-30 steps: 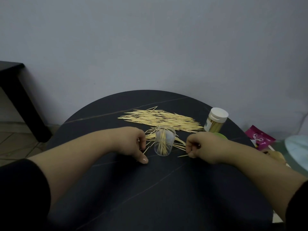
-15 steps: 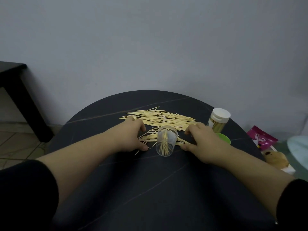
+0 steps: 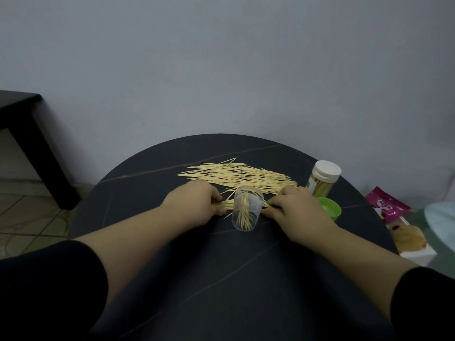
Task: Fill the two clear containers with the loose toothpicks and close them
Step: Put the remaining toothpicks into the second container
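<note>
In the head view, the open clear container [image 3: 246, 210] is standing upright on the dark round worktop [image 3: 221, 279], near its middle and between the two hands, with a few toothpicks leaning inside it and their tips fanning toward its rim. The loose toothpicks [image 3: 237, 175] are lying in a wide, flat heap just behind it, most of them pointing roughly left to right. A small bunch [image 3: 228, 205] is lying crosswise right behind the container, set apart from the heap. The second container [image 3: 323, 179] is standing toward the worktop's right edge, wearing a white cap and showing toothpicks packed inside, and the green lid [image 3: 330, 209] is lying flat in front of it, partly hidden by the right wrist. The left hand [image 3: 197, 205] is curling its fingers and thumb round the left end of the small bunch, knuckles up, resting on the worktop. The right hand [image 3: 295, 207] is pinching the bunch's right end, fingers bent down and thumb tucked low beside the container; whether it is touching the container's wall I cannot tell. A pink packet [image 3: 387, 205] is lying off the worktop to the right.
</note>
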